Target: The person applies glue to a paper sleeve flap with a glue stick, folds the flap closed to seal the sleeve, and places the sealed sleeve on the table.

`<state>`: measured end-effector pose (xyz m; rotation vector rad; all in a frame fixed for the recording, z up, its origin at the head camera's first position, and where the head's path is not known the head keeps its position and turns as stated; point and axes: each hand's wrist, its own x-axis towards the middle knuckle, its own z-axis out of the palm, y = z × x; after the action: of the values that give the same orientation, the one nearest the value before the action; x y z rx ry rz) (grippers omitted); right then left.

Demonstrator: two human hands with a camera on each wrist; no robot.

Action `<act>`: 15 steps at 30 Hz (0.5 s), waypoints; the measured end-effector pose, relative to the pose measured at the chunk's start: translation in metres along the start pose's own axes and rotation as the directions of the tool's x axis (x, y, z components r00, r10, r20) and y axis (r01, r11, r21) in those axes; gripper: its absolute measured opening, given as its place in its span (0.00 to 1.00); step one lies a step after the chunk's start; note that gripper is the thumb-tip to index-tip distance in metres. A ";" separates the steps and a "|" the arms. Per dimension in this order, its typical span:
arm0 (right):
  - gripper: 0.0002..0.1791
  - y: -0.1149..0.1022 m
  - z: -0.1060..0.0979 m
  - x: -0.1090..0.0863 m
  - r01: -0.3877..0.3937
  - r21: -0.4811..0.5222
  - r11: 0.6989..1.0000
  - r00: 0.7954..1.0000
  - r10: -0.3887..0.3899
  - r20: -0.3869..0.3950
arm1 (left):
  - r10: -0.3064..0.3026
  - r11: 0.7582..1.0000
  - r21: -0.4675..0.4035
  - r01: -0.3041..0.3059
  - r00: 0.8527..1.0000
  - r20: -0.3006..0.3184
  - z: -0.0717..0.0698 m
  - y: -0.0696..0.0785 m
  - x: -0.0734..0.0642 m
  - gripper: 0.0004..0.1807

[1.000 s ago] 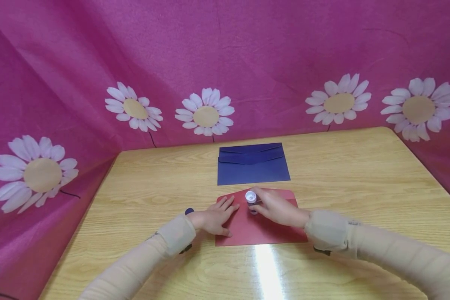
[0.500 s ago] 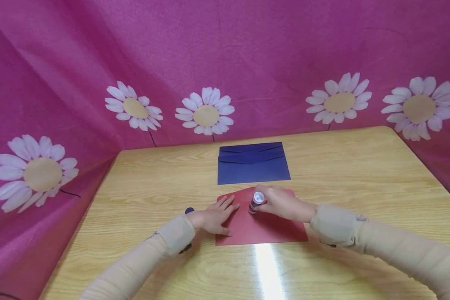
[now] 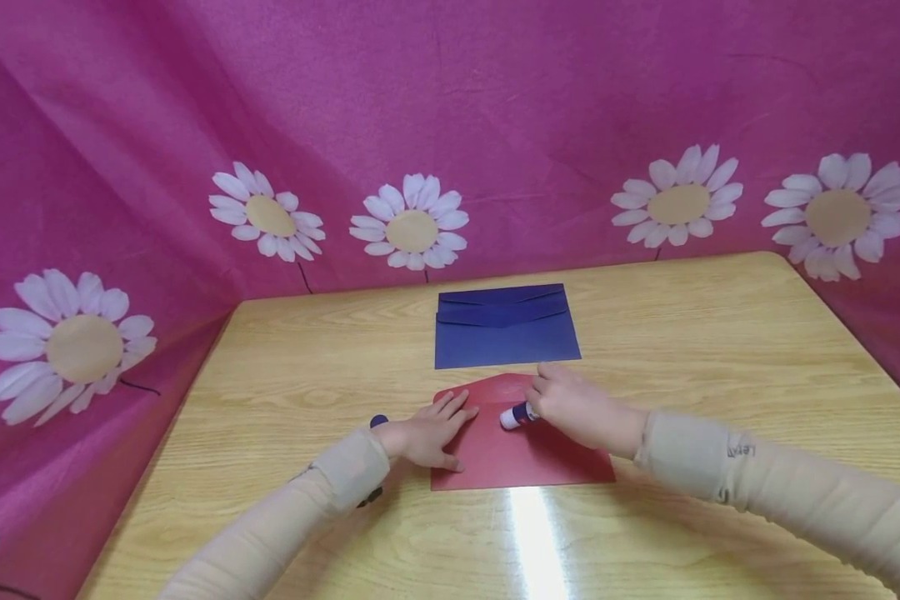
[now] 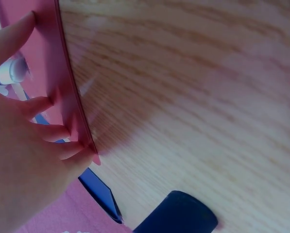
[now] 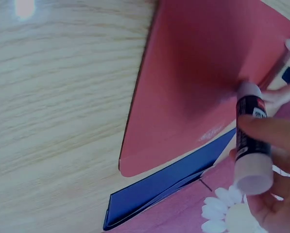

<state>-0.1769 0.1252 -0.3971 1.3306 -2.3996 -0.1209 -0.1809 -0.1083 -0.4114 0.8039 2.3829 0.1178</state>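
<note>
A red envelope [image 3: 510, 462] lies on the table with its flap unfolded toward the far side. My left hand [image 3: 429, 435] rests on its left part, fingers spread and straight. My right hand [image 3: 581, 408] grips a glue stick [image 3: 519, 416] with a dark label and white ends. It is tilted, one white end down at the envelope's surface just left of the fingers. In the right wrist view my thumb lies across the label of the glue stick [image 5: 251, 136]. A pale glue smear [image 5: 210, 133] shows on the flap.
Overlapping dark blue envelopes [image 3: 506, 343] lie beyond the red one. A small dark navy object [image 3: 378, 421] is beside my left wrist; it appears in the left wrist view as a dark rounded shape [image 4: 181, 213]. A pink flowered cloth [image 3: 540, 125] hangs behind the wooden table [image 3: 705, 333].
My right hand has moved slightly right, and the glue stick has tipped from nearly upright to a strong slant, its upper end toward the right. The left hand has stayed in place.
</note>
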 end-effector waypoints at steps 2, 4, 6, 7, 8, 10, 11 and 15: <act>0.09 -0.002 0.002 -0.002 0.018 -0.059 0.998 1.000 -0.019 -0.017 | 0.001 1.000 0.001 -0.001 1.000 -0.001 0.000 0.000 0.000 0.44; 0.09 -0.004 0.005 -0.003 0.007 -0.071 0.997 1.000 -0.009 -0.021 | -0.001 1.000 0.001 0.001 1.000 -0.002 0.001 0.000 0.000 0.44; 0.09 -0.006 0.007 -0.004 -0.008 -0.067 0.998 1.000 0.007 -0.013 | -0.005 1.000 -0.001 0.005 1.000 -0.003 0.001 0.000 0.000 0.44; 0.09 -0.006 0.007 -0.004 -0.015 -0.066 0.998 1.000 0.014 -0.007 | -0.005 1.000 -0.002 0.005 1.000 -0.005 0.001 0.000 0.000 0.44; 0.09 -0.007 0.008 -0.005 -0.022 -0.063 0.998 1.000 0.022 -0.003 | -0.005 1.000 -0.003 0.005 1.000 -0.007 0.001 0.000 0.000 0.44; 0.09 -0.007 0.007 -0.007 -0.042 -0.055 0.998 0.999 0.043 0.017 | -0.006 1.000 -0.007 0.006 1.000 -0.008 0.002 0.000 0.000 0.44; 0.09 -0.007 0.007 -0.008 -0.052 -0.049 0.997 0.998 0.053 0.029 | -0.004 1.000 -0.008 0.004 1.000 -0.011 0.002 -0.001 0.000 0.44; 0.09 -0.007 0.006 -0.014 -0.111 -0.002 0.994 0.993 0.111 0.038 | 0.002 1.000 -0.015 -0.003 1.000 -0.017 0.002 -0.001 -0.001 0.44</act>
<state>-0.1666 0.1318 -0.4084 1.2020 -2.4994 -0.1160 -0.1796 -0.1094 -0.4131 0.8021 2.3946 0.1437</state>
